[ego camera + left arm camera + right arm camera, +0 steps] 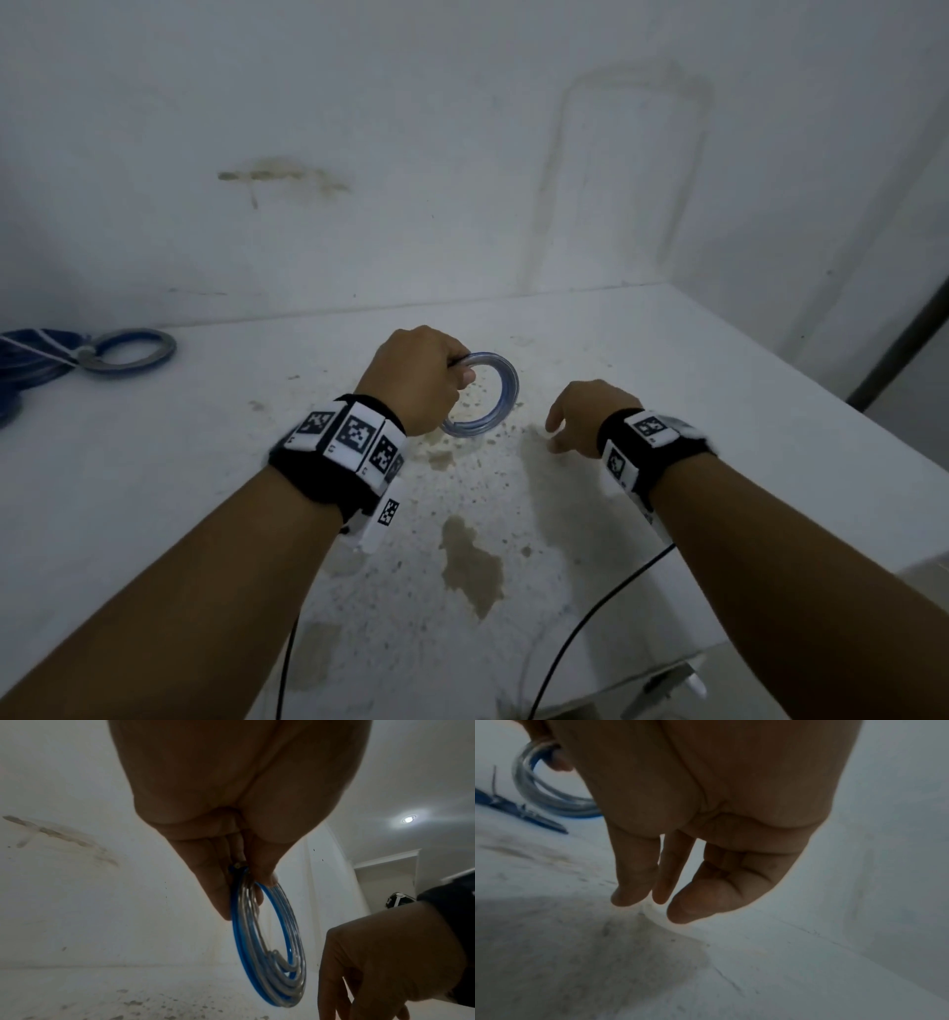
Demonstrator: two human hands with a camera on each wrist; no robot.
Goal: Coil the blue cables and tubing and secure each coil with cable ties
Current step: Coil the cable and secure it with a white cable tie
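Observation:
My left hand (429, 377) grips a small coil of clear and blue tubing (500, 390) at its top and holds it upright just above the white table (693, 401). The left wrist view shows several loops of the coil (272, 953) hanging from the pinching fingers (218, 892). My right hand (575, 419) hovers low over the table to the right of the coil, fingers relaxed and pointing down, holding nothing. In the right wrist view the fingers (634, 882) hang free and the coil (541, 795) shows at upper left.
At the far left of the table lie a tied tubing coil (131, 349) and a bundle of blue cable (25, 360). Brown stains (470, 562) mark the table's middle. Thin black wires (590, 611) run from my wrists over the front edge. A wall stands behind.

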